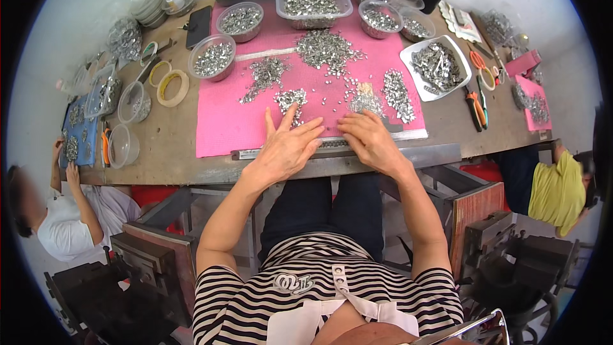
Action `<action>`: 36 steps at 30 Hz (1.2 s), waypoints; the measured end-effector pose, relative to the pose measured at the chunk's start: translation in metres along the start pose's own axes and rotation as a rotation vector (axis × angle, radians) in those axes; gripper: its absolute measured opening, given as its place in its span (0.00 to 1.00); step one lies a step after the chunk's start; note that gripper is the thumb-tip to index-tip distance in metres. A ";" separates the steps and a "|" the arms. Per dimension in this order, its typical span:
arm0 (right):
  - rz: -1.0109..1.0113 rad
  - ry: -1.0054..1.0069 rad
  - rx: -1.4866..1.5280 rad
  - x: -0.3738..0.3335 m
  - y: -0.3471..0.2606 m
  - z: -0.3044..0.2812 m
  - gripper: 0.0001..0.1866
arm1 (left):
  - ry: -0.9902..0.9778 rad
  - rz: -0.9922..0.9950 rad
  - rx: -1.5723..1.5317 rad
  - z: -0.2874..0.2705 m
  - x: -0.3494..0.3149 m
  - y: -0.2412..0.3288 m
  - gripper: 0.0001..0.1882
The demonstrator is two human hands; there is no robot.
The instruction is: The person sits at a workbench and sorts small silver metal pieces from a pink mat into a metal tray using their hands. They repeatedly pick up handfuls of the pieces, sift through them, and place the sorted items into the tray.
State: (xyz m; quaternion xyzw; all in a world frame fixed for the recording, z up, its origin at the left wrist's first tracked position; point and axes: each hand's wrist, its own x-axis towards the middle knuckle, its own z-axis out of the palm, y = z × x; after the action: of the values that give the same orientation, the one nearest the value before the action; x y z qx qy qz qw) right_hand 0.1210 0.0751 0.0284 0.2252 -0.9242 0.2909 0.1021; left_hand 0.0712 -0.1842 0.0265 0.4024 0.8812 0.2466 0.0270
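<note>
My left hand [285, 147] is spread over the front of a pink mat [223, 118], one fingertip at a small heap of shiny metal pieces [290, 98]. My right hand [370, 142] is beside it, its fingers bent and close together over the mat's front edge; whatever is under the fingertips is hidden. Between the hands, a row of small metal pieces [333, 144] lies along a long metal bar [421, 153] at the table edge. Just beyond my right hand are a flat silvery patch of pieces [366, 100] and a longer heap [398, 96].
Larger heaps of pieces [327, 50] cover the mat's far part. Plastic tubs [314, 0] of pieces stand behind, with a white dish [436, 67] at right. Tape rolls [172, 87] lie left, orange-handled pliers [476, 110] right. Other people [76, 217] sit at both sides.
</note>
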 end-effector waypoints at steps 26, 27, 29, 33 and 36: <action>0.154 0.180 -0.108 0.014 0.008 0.018 0.04 | 0.307 0.030 0.024 0.013 0.032 -0.011 0.05; 0.157 0.163 -0.086 0.014 0.004 0.016 0.04 | 0.290 0.034 0.030 0.012 0.032 -0.012 0.05; 0.166 0.152 -0.063 0.013 0.002 0.015 0.04 | 0.257 0.050 0.039 0.010 0.033 -0.013 0.05; 0.196 0.186 -0.014 0.012 0.005 0.020 0.04 | 0.214 0.147 -0.025 0.007 0.041 -0.016 0.05; 0.172 0.219 -0.021 0.011 0.006 0.021 0.04 | 0.165 0.203 -0.017 0.006 0.048 -0.018 0.05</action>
State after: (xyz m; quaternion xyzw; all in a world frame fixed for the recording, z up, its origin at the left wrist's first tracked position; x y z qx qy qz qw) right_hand 0.1068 0.0630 0.0117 0.1108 -0.9264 0.3118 0.1796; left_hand 0.0279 -0.1572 0.0207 0.4674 0.8331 0.2880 -0.0672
